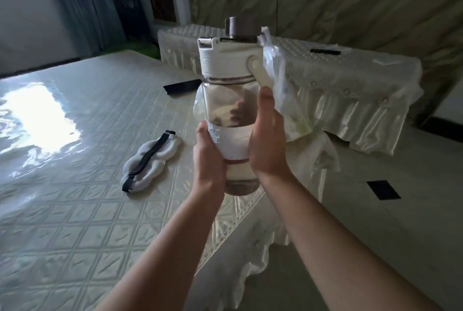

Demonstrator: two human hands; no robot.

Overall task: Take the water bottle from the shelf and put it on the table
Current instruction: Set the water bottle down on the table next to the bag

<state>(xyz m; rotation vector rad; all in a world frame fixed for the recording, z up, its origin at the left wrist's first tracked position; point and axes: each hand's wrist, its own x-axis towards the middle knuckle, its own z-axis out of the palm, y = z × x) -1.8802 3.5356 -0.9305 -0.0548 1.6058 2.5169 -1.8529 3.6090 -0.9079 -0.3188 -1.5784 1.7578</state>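
A large clear water bottle with a cream lid, a carry handle and a white label band hangs upright in the air, held between both hands. My left hand grips its lower left side. My right hand presses against its right side, thumb up near the handle. A thin plastic bag hangs off the handle on the right. The bottle is above the right edge of the table, which wears a shiny quilted cream cover.
A white sleep mask with a black strap lies on the table left of the bottle. A dark phone lies farther back. A low cabinet draped in lace cloth stands behind, with a dark remote on it.
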